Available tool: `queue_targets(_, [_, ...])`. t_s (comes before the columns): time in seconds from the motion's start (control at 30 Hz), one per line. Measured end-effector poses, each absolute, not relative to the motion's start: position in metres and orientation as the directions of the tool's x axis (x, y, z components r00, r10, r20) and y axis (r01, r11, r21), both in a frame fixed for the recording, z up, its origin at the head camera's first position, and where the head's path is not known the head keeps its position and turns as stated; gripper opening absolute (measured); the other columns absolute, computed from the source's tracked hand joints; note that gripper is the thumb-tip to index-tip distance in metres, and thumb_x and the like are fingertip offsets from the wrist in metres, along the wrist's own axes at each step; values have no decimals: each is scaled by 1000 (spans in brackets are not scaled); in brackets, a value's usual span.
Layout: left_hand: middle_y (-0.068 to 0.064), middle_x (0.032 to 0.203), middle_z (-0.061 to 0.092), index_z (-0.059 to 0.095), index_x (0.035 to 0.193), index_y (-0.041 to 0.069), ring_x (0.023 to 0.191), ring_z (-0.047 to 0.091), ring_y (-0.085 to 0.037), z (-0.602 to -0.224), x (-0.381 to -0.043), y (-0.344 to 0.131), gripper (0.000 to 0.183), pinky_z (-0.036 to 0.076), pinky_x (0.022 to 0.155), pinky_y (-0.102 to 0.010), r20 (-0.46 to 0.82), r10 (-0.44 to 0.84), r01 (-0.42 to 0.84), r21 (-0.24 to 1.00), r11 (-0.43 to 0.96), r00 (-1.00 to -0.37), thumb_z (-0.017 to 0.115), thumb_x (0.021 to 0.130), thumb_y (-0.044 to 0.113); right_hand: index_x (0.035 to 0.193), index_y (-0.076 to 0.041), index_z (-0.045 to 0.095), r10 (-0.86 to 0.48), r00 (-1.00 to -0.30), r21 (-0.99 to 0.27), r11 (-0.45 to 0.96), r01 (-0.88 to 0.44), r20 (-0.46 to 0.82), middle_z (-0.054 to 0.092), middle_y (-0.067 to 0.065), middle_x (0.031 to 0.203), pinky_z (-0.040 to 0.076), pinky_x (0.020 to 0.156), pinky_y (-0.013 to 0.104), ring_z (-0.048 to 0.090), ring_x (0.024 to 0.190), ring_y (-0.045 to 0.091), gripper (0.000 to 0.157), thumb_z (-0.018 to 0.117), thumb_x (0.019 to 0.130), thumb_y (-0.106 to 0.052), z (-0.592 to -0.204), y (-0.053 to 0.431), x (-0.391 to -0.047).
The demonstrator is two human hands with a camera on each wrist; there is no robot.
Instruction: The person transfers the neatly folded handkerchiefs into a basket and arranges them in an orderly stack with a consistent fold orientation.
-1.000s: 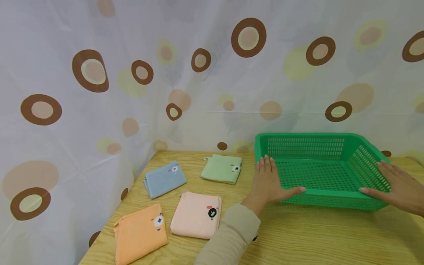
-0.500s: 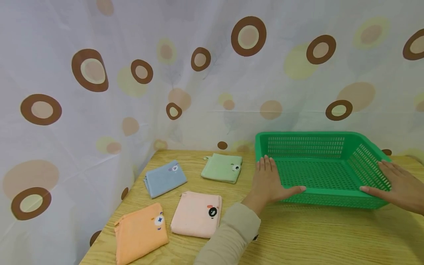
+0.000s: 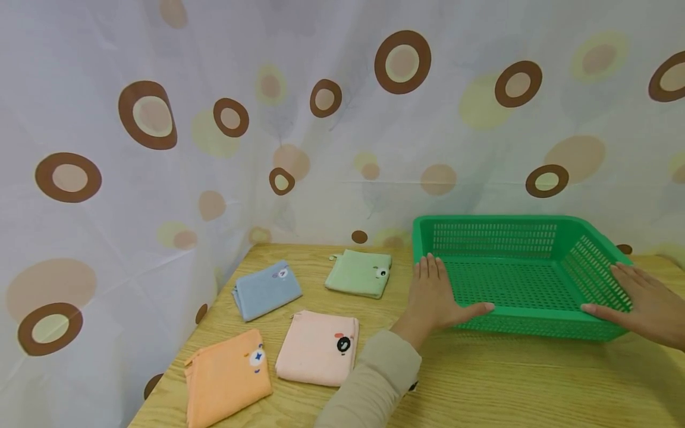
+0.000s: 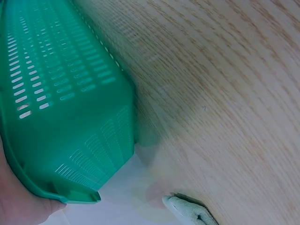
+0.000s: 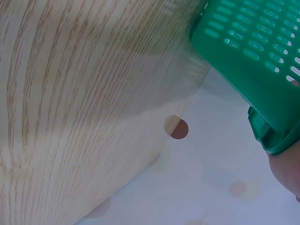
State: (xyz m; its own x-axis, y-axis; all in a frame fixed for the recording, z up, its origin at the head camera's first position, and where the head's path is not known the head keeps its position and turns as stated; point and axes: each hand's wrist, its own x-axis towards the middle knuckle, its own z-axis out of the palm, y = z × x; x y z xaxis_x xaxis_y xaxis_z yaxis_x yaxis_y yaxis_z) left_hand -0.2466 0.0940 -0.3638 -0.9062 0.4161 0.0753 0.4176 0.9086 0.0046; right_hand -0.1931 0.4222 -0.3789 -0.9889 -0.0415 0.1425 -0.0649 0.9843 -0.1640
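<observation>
A green slotted plastic basket stands on the table at the right of the head view, with nothing inside. My left hand rests on its near left corner, fingers straight and thumb stretched along the front rim. On the opposite corner my right hand lies the same way, fingers extended over the side rim. In the left wrist view, the basket's outer wall fills the left, and part of the left hand touches the rim. The right wrist view shows the right hand only partly, against the rim.
Left of the basket lie folded small towels: blue, light green, pink and orange. A small dark-marked item is mostly hidden by my left sleeve. A patterned curtain hangs behind the wooden table.
</observation>
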Motion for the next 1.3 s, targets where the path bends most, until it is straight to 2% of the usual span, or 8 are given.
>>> queue_targets(0.73, [-9, 157, 11, 11, 150, 10, 145, 10, -19, -363, -247, 90, 109, 13, 118, -29, 83, 414, 415, 2, 910, -907, 24, 74, 86, 138, 23, 0, -52, -990, -169, 983, -74, 130, -1, 46, 139, 4, 97, 73, -10, 126, 61, 103, 49, 89, -55, -374, 419, -194])
queue_targets(1.3, [-9, 157, 10, 10, 150, 10, 145, 11, -20, -365, -245, 84, 108, 12, 118, -29, 67, 412, 414, 22, 910, -909, 25, 74, 86, 139, 21, 3, -75, -981, -183, 977, -108, 179, 3, 46, 140, 7, 96, 73, -7, 128, 61, 101, 54, 88, -51, -384, 418, -195])
